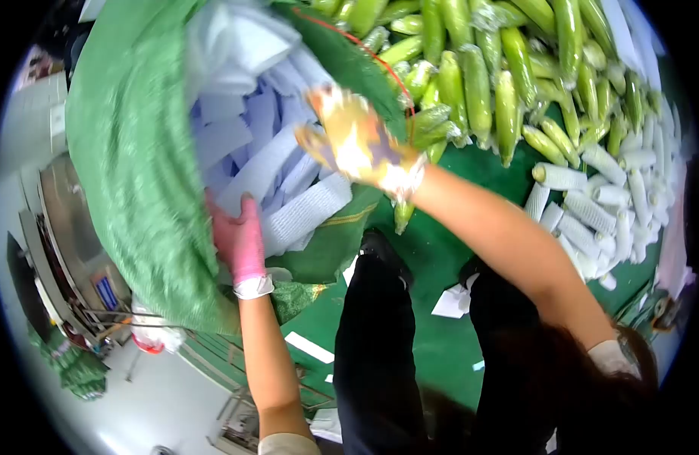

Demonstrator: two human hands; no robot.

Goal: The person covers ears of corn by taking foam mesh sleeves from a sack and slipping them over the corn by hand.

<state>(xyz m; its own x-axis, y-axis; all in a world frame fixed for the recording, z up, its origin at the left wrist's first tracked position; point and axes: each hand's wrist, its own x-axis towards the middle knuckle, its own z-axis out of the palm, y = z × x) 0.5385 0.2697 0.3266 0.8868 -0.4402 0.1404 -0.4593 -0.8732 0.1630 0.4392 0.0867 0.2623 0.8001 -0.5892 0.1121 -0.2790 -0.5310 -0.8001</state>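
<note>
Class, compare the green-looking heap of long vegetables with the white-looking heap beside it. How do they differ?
The green heap shows glossy green skins, many under clear film; the white heap is mostly hidden by textured white sleeves. The green heap lies farther forward, the white heap nearer the person's right side. Both are loose piles of long pieces.

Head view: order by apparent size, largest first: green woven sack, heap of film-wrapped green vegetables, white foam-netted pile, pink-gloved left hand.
Green woven sack
Heap of film-wrapped green vegetables
White foam-netted pile
Pink-gloved left hand
Apparent size only; distances to the camera may differ.
</note>
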